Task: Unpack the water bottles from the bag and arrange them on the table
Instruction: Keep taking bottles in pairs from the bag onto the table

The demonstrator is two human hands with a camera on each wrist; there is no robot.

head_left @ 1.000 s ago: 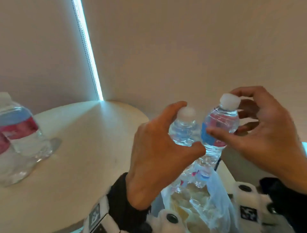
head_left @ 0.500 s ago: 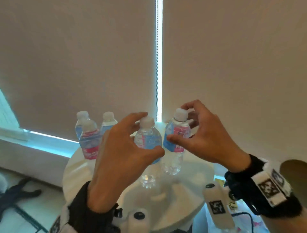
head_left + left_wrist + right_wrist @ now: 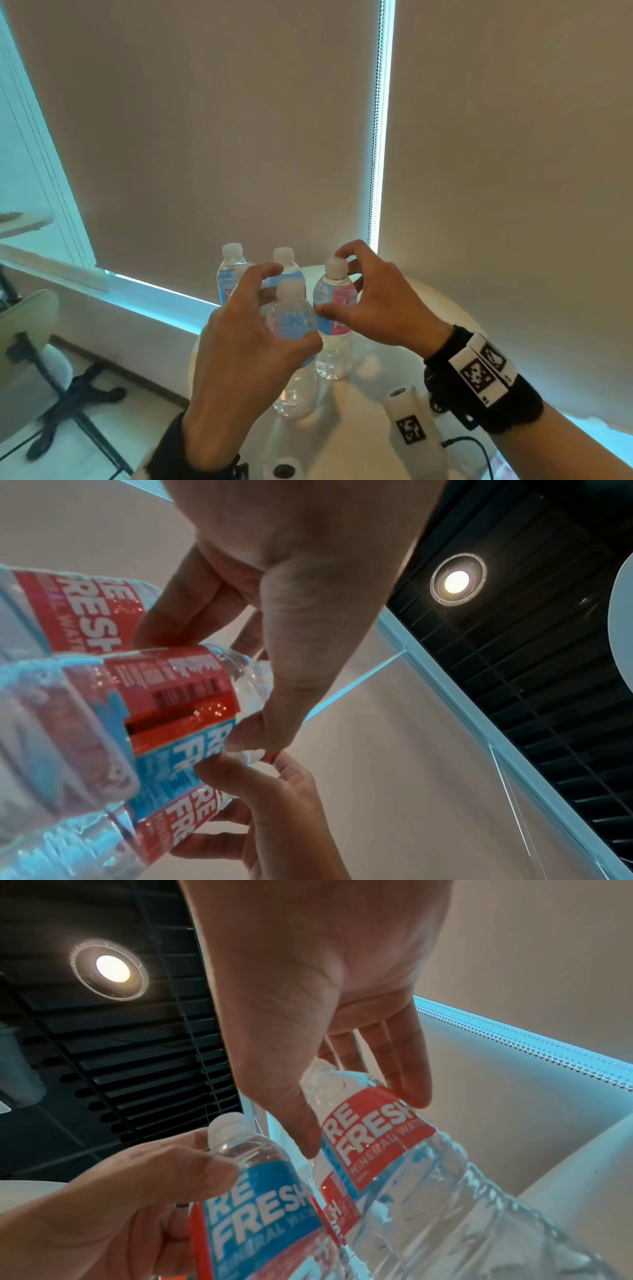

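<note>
Two clear water bottles with white caps and red-and-blue labels are in my hands over the round white table (image 3: 383, 383). My left hand (image 3: 291, 308) (image 3: 200, 685) grips the nearer bottle (image 3: 291, 325) (image 3: 171, 691) round its shoulder. To its right, my right hand (image 3: 332, 281) (image 3: 359, 1121) grips the other bottle (image 3: 334, 308) (image 3: 377, 1137) just below the cap. Both are upright, side by side, bases at or just above the tabletop. Two more bottles (image 3: 231, 274) (image 3: 284, 260) stand behind them, partly hidden by my left fingers. The bag is out of view.
A white wrist-camera mount (image 3: 407, 425) with a cable sits over the table's near right. An office chair (image 3: 51, 359) stands on the floor to the left. Closed roller blinds (image 3: 239, 137) hang right behind the table. The table's left edge lies under my left hand.
Both hands have carried their bottles from above the plastic bag over to the table and lowered them in front of the standing bottles. The grips are unchanged.
</note>
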